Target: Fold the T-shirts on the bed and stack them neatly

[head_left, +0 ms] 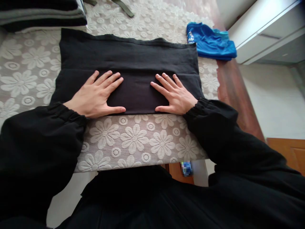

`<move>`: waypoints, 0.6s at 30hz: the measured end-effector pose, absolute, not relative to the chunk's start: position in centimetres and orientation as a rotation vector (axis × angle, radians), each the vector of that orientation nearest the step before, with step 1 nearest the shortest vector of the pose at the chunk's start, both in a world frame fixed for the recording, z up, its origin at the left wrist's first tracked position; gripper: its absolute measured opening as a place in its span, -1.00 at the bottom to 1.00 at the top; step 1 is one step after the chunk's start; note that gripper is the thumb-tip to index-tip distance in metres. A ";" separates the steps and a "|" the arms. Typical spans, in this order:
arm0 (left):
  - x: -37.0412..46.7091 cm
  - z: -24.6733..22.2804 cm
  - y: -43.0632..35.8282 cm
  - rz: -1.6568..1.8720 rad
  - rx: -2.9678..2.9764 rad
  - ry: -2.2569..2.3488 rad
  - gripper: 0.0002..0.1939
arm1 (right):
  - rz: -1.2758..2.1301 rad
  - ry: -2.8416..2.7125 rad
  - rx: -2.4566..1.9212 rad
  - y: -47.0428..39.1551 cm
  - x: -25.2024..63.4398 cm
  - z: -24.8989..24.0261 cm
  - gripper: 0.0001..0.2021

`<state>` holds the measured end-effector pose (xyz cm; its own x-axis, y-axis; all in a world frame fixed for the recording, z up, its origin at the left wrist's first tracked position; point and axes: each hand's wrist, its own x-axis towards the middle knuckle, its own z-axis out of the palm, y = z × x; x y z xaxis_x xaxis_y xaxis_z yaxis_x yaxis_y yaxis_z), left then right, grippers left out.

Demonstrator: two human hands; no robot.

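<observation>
Black cloth (128, 54) center of frame, upper middle: smooth matte fabric, laid flat as a wide rough rectangle, faint horizontal creases. Top edge wavy with a seam-like line; bottom edge near straight.

Left hand (95, 95) palm down on its left half, left of frame center; fingers spread apart, thumb out to the right along the bottom edge. Right hand (175, 95) palm down on the right half, right of center; fingers also apart, thumb pointing left by the bottom edge. Neither hand pinches the fabric. Gap of bare black cloth between the thumbs. Black sleeves (45, 140), gathered cuffs, puckered at the wrists.

Underneath: lace tablecloth (135, 140), pale raised flowers and small rings on greyish mesh. Reddish-brown glossy wood tabletop (234, 92) shows along the right.

Upper left: stack of folded fabrics (43, 17), black, grey and white layers, soft rounded folds. Top, left of center: olive strap (124, 8), flat and narrow, cut by the frame edge. Upper right: folded blue cloth (213, 44), slightly shiny, white print at its left end, just by the black cloth's top right corner.
</observation>
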<state>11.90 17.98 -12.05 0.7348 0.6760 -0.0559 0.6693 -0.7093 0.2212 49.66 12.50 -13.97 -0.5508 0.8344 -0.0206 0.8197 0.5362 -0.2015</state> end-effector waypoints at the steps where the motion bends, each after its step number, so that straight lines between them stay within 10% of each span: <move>1: 11.1 -12.0 17.8 0.048 2.719 1.098 0.24 | 0.278 -2.676 -1.493 12.1 50.6 -13.8 0.13; 18: 7.0 -7.2 17.3 -0.309 2.646 1.627 0.05 | 0.145 -2.644 -1.831 11.5 55.9 -10.1 -0.07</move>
